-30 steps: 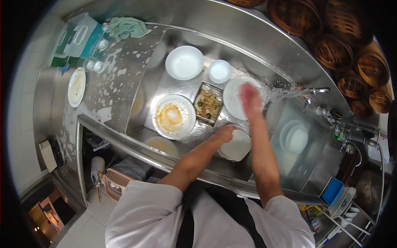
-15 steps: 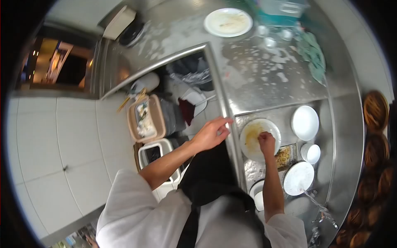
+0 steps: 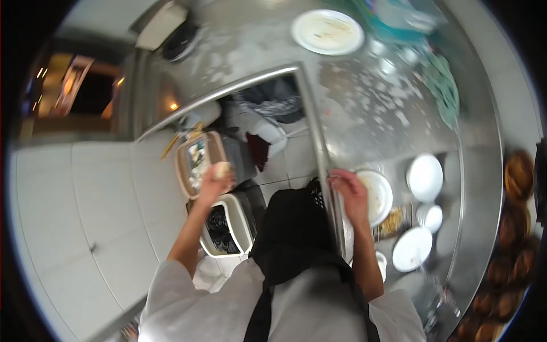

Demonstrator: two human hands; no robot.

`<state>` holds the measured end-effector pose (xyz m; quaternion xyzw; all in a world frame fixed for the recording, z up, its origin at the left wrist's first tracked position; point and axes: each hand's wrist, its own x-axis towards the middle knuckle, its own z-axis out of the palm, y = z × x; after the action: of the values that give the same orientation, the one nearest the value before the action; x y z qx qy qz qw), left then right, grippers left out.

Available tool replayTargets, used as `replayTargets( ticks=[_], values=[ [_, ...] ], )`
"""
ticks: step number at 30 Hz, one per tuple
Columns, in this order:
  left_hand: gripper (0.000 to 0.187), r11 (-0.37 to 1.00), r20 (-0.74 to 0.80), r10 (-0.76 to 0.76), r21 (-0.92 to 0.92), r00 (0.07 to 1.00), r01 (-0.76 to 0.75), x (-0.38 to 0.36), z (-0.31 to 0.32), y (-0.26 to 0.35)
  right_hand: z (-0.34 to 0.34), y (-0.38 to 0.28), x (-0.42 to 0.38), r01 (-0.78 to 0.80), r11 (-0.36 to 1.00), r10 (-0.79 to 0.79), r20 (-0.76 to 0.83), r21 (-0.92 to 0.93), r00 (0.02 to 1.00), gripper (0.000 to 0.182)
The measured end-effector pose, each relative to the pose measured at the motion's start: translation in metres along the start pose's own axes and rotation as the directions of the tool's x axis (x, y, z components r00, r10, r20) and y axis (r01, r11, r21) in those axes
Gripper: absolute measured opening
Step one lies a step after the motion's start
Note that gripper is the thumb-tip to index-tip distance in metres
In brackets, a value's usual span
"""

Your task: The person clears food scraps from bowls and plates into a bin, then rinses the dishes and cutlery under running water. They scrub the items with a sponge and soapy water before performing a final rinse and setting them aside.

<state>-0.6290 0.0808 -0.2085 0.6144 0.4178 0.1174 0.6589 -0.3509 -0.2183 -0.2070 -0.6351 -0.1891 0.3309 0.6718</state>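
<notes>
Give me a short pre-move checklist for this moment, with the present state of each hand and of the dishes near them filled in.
1. Left hand holds a pale lump of scraps: ok, closed on it.
2. Left hand is over the tan waste bin: ok.
3. Right hand has hold of the dirty plate: cannot tell, it lies at the plate's near edge.
4. Dirty plate sits inside the sink: ok.
5. White bin below the left arm is open: ok.
6. Plate is scraped clean: not ok, yellow residue shows.
</notes>
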Motion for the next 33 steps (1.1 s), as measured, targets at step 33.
replayTargets(
  ticks=[33],
  values=[
    [0.049,0.737,0.727,-0.654,0.55,0.21,0.392,-0.094,0.559,-0.12,-0.278,0.127,-0.347,-0.26,0.965,0.03,-0.977,-0.027,0.211,0.046]
  ],
)
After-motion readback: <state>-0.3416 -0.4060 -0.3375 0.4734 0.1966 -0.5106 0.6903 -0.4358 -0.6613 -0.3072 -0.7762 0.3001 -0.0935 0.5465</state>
